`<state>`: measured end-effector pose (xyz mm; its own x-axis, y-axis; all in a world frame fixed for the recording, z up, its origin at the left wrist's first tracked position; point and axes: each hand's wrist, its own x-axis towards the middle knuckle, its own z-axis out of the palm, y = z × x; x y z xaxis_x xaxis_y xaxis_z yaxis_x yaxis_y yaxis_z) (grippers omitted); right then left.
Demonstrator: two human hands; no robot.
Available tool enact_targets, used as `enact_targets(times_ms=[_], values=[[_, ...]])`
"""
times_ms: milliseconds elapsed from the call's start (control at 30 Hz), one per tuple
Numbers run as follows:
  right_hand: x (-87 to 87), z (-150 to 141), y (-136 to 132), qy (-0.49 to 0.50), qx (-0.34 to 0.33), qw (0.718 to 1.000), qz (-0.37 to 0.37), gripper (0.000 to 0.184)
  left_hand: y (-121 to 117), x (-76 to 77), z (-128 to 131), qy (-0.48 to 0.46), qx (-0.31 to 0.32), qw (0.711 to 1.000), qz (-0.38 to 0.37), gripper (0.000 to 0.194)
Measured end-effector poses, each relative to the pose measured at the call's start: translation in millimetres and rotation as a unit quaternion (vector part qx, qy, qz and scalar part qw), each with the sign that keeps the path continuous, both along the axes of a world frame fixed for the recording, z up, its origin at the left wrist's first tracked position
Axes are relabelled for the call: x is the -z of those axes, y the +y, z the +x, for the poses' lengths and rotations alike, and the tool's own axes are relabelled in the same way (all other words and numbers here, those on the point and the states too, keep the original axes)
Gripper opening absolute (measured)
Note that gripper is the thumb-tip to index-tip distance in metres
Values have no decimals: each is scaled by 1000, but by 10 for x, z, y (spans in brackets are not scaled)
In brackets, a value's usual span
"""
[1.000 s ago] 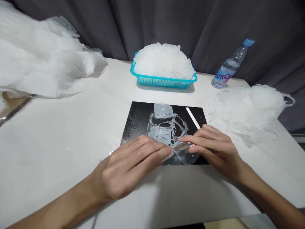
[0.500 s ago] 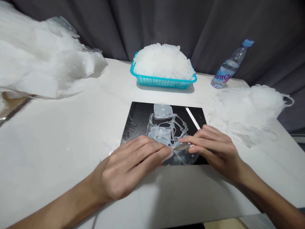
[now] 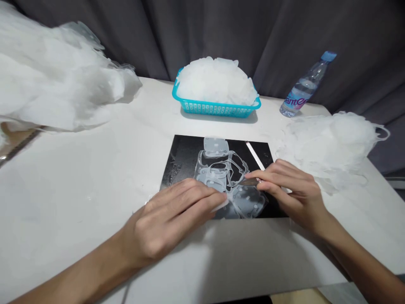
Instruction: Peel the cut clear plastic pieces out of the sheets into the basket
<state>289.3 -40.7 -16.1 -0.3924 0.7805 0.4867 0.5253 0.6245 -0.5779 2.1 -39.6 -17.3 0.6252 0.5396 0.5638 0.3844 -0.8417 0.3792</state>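
Water bottle [image 3: 302,90], blue cap: label only partly readable, pink letters "ante". Right hand [image 3: 292,192]: grip closed on a thin metal blade tool [image 3: 251,182], tip toward the translucent plastic piece [image 3: 226,179] on the black mat [image 3: 186,158], mid-tabletop [image 3: 95,177]. Left hand [image 3: 171,215]: palm down, fingers extended, fingertips [image 3: 218,198] pressing the piece's near edge; it holds nothing. Both forearms angle inward.

A glossy black rectangular mat [image 3: 186,156] lies on the white worktop [image 3: 79,177] under clear, whitish cut-out plastic film [image 3: 221,173]. At the far edge a turquoise lattice plastic basket [image 3: 218,109] brims with white translucent pieces; the clear plastic bottle [image 3: 303,86] has a blue cap and a pink-lettered label — grey curtain [image 3: 221,29] behind.
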Motion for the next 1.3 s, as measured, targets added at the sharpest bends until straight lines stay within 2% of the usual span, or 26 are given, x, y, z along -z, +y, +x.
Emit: enact_targets(times_ms=[133,233,333,533,700,867,1000,1100,1200,1300], values=[[74,80,75,-14,38,999,-12,20,55,-2,7,-10,18,1000,23,26],[171,159,169,-50,74,996,27,21,112,9,8,-17,42,998,44,27],[282,245,297,-103,135,983,63,27,141,28,9,-22,48,998,35,29],[526,405,551,-126,265,956,-8,42,158,66,36,-59,32,998,2,31],[666,442,634,-182,299,937,-11,49,174,70,50,-82,21,996,-34,33],[641,397,594,-227,293,928,23,45,181,22,77,-112,-5,984,-141,22],[615,364,551,-290,315,900,85,37,202,-47,118,-105,-53,956,-270,9],[630,359,560,-307,317,890,117,34,221,-51,130,-104,-70,928,-352,6],[628,352,582,-284,312,897,130,36,239,-10,125,-116,-83,897,-417,10],[587,310,569,-214,280,926,137,36,257,35,117,-139,-95,860,-481,18]])
